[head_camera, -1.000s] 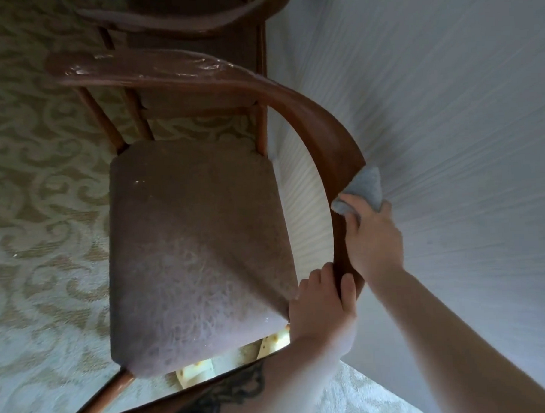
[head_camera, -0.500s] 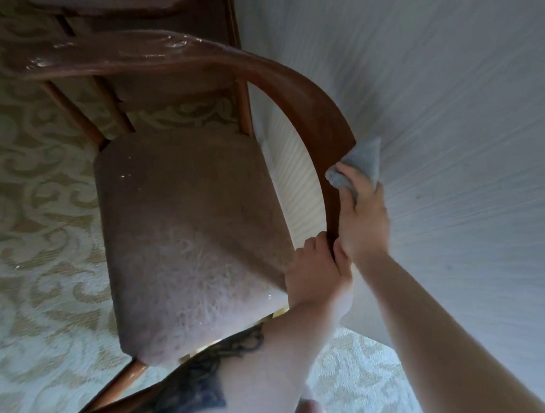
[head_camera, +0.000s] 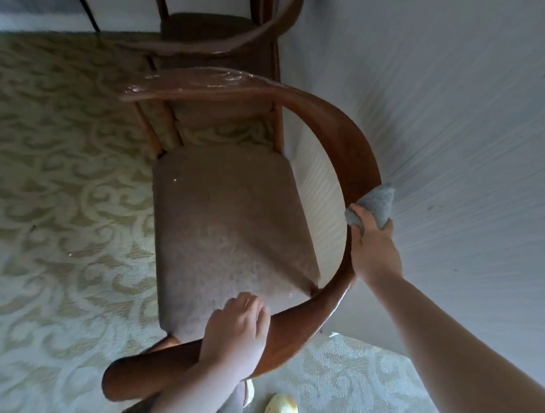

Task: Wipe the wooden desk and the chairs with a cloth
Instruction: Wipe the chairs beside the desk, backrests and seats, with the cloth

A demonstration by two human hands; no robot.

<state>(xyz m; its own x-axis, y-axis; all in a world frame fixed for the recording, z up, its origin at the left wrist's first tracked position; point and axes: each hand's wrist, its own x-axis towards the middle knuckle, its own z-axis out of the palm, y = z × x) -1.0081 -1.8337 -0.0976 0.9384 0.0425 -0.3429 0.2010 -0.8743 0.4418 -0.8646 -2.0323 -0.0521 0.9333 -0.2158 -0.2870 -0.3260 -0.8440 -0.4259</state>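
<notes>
Nearest the camera, the person's left hand (head_camera: 236, 336) lies over the curved wooden backrest rail (head_camera: 304, 320) of the near chair (head_camera: 228, 227), fingers curled over its inner edge toward the seat, holding the chair steady. Further along the same rail, where it bends up the side next to the pale ribbed wall (head_camera: 448, 105), the right hand (head_camera: 373, 248) grips a bunched grey cloth (head_camera: 374, 205) and presses it against the outer face of the wood, thumb on the inner side. The step in hand appears to be wiping the bent rail of this chair, with the cloth roughly midway round the curve. The brown upholstered seat (head_camera: 222, 233) sits below the rail, on a patterned carpet (head_camera: 54, 172). Beyond the cloth the rail sweeps on toward its far end, where the top shows glossy, streaked highlights; whether that is wetness or only sheen cannot be told. The next move likely calls for sliding the cloth along the rail toward that far end while the left hand keeps bracing, minding the narrow gap between wood and wall. Farther back stands a second chair (head_camera: 213, 31) of the same make, probably left to wipe. The wooden desk is not in view, so its state cannot be judged.
</notes>
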